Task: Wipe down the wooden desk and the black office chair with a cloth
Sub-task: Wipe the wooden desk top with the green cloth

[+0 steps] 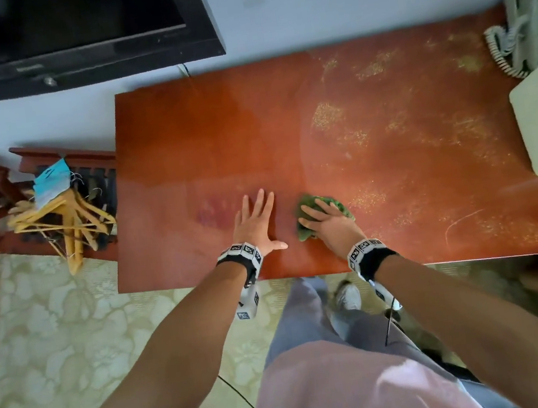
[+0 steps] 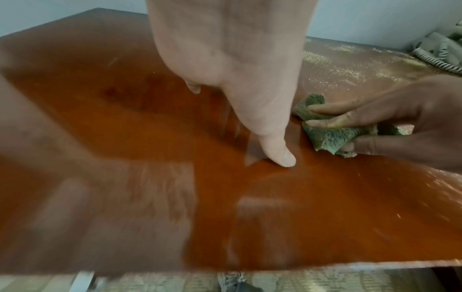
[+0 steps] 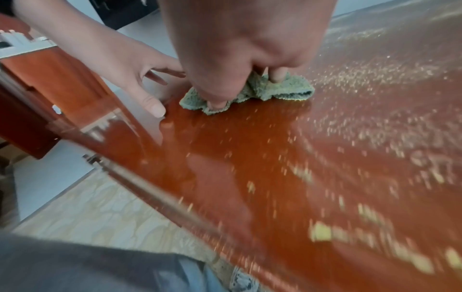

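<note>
1. The right hand (image 1: 330,226) has its grip bunched on the crumpled green terry cloth (image 1: 324,208), pressed to the glossy red-brown wooden table (image 1: 217,135).
2. The left hand (image 1: 256,224) lies flat, fingers spread, just left of that grip.
3. Yellowish dust (image 1: 423,135) lies right of the grip; wipe that way with overlapping strokes.

Right hand (image 3: 240,51) on green cloth (image 3: 250,92), desk (image 3: 275,168)
Fingers bunch the cloth against the red-brown top; left hand (image 3: 130,65) flat just beside it. Pale specks scattered across the right side.
</note>
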The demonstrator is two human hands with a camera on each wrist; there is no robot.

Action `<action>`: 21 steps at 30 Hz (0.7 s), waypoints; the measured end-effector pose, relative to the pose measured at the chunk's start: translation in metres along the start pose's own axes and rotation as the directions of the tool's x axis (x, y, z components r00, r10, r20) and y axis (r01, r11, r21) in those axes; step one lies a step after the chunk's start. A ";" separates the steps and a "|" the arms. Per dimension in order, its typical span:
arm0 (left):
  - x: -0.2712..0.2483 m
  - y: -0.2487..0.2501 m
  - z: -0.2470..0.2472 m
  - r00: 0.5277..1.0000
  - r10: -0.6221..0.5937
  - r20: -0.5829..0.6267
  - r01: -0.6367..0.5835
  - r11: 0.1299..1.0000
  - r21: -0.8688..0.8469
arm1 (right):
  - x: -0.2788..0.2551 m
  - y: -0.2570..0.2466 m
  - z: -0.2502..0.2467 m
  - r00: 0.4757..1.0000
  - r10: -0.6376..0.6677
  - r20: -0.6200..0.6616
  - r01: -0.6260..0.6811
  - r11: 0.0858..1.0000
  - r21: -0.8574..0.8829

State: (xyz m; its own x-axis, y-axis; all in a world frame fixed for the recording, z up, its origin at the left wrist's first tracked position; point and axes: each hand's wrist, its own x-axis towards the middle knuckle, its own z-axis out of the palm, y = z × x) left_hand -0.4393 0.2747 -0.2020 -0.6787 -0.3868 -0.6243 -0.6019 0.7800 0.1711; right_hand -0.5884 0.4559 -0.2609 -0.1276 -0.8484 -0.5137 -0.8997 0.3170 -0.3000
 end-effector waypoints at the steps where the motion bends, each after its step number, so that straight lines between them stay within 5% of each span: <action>1: 0.011 0.000 -0.008 1.000 0.013 0.003 -0.013 1.000 0.009 | 0.008 0.006 -0.008 0.999 0.033 -0.012 -0.033 0.999 0.007; 12: 0.131 0.010 -0.111 0.998 0.058 0.000 -0.058 0.997 0.054 | 0.074 0.077 -0.113 0.921 0.360 -0.149 -0.307 0.905 0.293; 21: 0.152 0.005 -0.115 0.998 0.050 0.041 -0.051 0.998 0.031 | 0.084 0.082 -0.141 0.855 0.483 -0.187 -0.401 0.846 0.352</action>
State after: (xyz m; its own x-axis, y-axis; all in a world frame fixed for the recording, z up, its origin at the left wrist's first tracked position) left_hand -0.5940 0.1635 -0.2086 -0.6900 -0.3268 -0.6458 -0.5532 0.8135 0.1795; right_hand -0.7314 0.3505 -0.2151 -0.6220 -0.6520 -0.4336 -0.5634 0.7573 -0.3304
